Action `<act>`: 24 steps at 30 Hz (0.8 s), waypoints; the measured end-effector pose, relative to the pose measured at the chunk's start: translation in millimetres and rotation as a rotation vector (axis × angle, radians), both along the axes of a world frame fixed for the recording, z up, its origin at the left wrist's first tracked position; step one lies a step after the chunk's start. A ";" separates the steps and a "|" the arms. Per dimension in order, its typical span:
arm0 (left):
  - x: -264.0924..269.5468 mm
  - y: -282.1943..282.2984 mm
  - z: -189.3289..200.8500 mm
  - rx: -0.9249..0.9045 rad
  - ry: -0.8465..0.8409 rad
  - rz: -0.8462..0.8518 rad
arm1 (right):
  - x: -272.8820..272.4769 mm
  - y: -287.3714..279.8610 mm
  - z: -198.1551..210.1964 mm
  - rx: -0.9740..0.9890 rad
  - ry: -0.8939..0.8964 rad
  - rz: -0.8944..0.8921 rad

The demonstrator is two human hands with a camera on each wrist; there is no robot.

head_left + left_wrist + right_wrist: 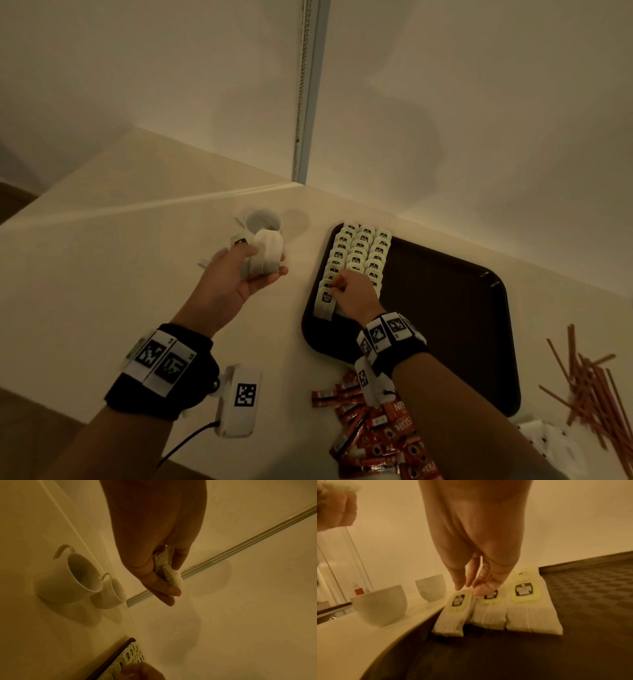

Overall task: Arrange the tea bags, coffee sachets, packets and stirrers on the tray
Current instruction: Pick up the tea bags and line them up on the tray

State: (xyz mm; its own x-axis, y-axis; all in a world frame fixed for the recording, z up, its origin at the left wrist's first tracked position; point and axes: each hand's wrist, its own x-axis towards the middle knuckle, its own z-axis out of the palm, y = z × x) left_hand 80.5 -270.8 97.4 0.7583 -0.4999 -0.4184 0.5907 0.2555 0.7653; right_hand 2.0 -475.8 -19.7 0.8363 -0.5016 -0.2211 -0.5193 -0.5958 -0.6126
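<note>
Spare tea bags (265, 253) are gripped in the left hand (239, 274) as supply, while the front tea bag (327, 301) on the tray (445, 308) is pressed into line by the right hand (352, 294), fingertips (462, 586) extended.

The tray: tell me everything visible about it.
The tray is a dark brown rounded rectangle with a raised rim and a checkered textured floor, plastic by the look of it. It lies flat on the pale counter near the wall. Three rows of overlapping tea bags fill its left end; the rest is bare. The right hand touches the nearest bags. Coffee sachets lie beside its near edge, stirrers off its right end.
</note>
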 end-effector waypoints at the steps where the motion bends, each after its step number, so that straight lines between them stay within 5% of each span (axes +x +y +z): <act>1: -1.1 -1.0 -1.0 0.011 -0.018 -0.004 | 1.7 1.7 3.8 0.008 -0.045 0.000; 8: -5.4 -14.0 4.1 0.012 0.001 -0.032 | 21.6 26.5 109.9 0.374 -0.469 0.410; 17: -11.4 -28.5 16.5 -0.154 0.098 -0.171 | 24.7 22.4 167.8 0.522 -0.436 0.649; 20: -12.2 -28.6 20.7 -0.153 0.104 -0.270 | 22.2 22.3 172.7 0.457 -0.412 0.619; 24: -7.3 -26.6 13.9 0.073 -0.163 -0.257 | 20.0 20.9 180.5 0.446 -0.483 0.392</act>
State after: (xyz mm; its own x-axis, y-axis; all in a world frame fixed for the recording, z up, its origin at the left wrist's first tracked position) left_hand 73.2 -297.4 111.3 0.6713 -0.6567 -0.3438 0.4969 0.0545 0.8661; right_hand 22.0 -454.8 160.8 0.9900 -0.0968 0.1028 0.0663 -0.3239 -0.9438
